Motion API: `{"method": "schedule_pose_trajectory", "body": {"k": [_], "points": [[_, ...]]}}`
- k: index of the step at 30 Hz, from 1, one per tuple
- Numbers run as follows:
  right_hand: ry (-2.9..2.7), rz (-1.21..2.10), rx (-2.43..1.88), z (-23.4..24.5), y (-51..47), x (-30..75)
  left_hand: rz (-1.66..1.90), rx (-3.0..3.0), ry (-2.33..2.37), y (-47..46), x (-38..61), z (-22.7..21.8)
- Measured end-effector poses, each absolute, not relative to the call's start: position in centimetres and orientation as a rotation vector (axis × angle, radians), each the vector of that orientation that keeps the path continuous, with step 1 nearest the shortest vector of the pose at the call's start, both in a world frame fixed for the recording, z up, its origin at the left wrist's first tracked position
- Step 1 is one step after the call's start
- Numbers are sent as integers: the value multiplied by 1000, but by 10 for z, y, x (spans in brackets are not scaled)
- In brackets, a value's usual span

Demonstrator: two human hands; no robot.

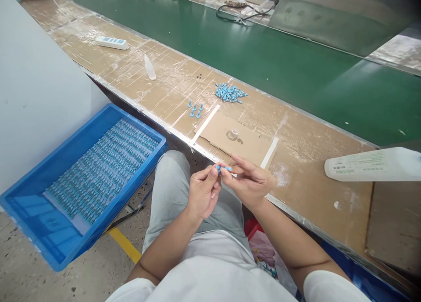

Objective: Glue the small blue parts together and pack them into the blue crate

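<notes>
In the head view, a long green belt [296,80] runs behind a workbench [305,157] covered in brown, shiny-streaked sheeting. Cables lie beyond the belt's far edge. On the bench, toward the left of the view, lies a white power strip [112,42], with a small white bottle [150,68] nearer the middle. A loose heap of small blue parts [230,93] sits near the belt, and just beside it five blue pieces [198,114] stand in a small group. In front of them a flat cardboard piece [253,142], with a white strip at either end, carries a small clear cup [233,134] and a few dark spots. A large pale bottle [371,165] shows at the right edge. To the left, below bench height, a blue tray [132,117] holds many rows of similar blue parts.

The person's two hands meet in front of the bench edge, over the lap. The left hand [204,191] pinches a tiny blue part [218,168] between thumb and fingertips. The right hand [249,179] pinches blue too, thumb against forefinger, its other fingers spread; whether this is the same part or a second one, I cannot tell
</notes>
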State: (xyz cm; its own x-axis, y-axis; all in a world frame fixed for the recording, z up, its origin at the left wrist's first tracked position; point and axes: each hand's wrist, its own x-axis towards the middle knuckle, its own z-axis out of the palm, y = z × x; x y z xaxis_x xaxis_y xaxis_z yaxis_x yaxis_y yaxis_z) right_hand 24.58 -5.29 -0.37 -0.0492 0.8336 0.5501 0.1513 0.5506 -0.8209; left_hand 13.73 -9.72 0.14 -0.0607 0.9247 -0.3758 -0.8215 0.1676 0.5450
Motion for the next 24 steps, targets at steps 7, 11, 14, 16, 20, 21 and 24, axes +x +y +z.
{"method": "schedule_pose_trajectory", "body": {"k": [7,11,14,16,20,21,24], "points": [[-1535,621,-854,-3,-55,244,1462,212,794,-98,137,3],[-1545,500,-799,-6,-53,245,1495,178,800,-96,140,4],[-1582,482,-785,-8,-52,247,1503,176,810,-97,142,5],[-1587,500,-783,-9,-51,247,1503,191,805,-97,142,7],[-1525,529,-849,-12,-50,244,1495,212,788,-99,139,13],[-1503,548,-877,-13,-50,243,1496,232,790,-99,139,13],[-1417,643,-945,-18,-48,241,1508,341,819,-100,139,10]]}}
